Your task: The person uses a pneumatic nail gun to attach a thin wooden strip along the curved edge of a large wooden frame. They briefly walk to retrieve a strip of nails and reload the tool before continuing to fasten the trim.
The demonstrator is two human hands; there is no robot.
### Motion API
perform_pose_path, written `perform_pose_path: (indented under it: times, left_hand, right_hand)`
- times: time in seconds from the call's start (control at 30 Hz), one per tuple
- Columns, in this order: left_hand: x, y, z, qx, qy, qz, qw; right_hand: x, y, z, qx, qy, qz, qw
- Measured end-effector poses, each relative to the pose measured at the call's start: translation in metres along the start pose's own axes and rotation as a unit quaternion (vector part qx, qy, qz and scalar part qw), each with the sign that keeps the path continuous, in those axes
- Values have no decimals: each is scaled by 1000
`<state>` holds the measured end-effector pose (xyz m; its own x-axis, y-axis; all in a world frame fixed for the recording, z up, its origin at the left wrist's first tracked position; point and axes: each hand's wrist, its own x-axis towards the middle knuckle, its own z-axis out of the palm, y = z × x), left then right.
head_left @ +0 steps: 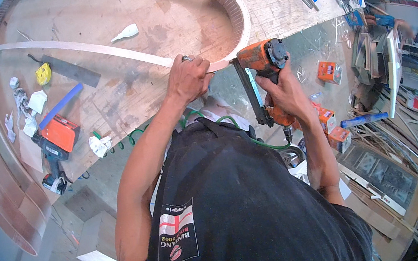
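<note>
A rounded wooden frame (101,50) with a pale narrow top edge lies on the workbench, its curved end on the right lined with close vertical slits. At its near edge my left hand (188,79) is closed round the strip, with a ring on one finger. My right hand (289,90) grips an orange and black air nailer (256,60) by its handle. The nailer's nose meets or nearly meets the frame's edge, just right of my left hand; exact contact is hard to tell. A green coiled air hose (274,145) runs from the nailer's handle base across my front.
On the workbench (125,102) lie a white squeeze bottle (126,32), a yellow tape measure (43,73), a dark flat strip (71,71), a blue bar (61,106) and a cordless drill (54,155). Orange boxes (329,72) and wood offcuts (399,136) lie on the floor at right.
</note>
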<state>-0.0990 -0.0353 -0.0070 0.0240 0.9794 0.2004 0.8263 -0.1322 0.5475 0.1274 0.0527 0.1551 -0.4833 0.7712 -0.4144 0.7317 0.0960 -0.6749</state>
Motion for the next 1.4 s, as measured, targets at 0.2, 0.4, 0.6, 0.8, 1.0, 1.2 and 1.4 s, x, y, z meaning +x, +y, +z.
perform_pose_path:
  times: [0.2,0.4,0.6,0.8,1.0,1.2,1.4]
  left_hand:
    - [0,-2,1,-3,-7,-2,1000]
    - [2,-2,2,-1,17,5,1000]
    - [0,-1,1,-17,1,-5,1000]
    - [1,-3,2,-7,-10,-8,1000]
    - [3,-3,0,3,-20,-7,1000]
    - [2,2,-4,29,-2,-7,1000]
    - [10,20,2,63,-27,-23,997]
  right_hand:
    - [1,-6,-5,4,-29,50,998]
    - [-2,-2,-4,25,0,33,999]
    - [-6,-25,-5,22,-42,84,995]
    - [-2,-2,3,-25,-12,6,1000]
    - [-9,-17,2,48,-29,51,997]
    - [-51,8,3,163,105,97,976]
    - [-101,48,-1,178,183,158,954]
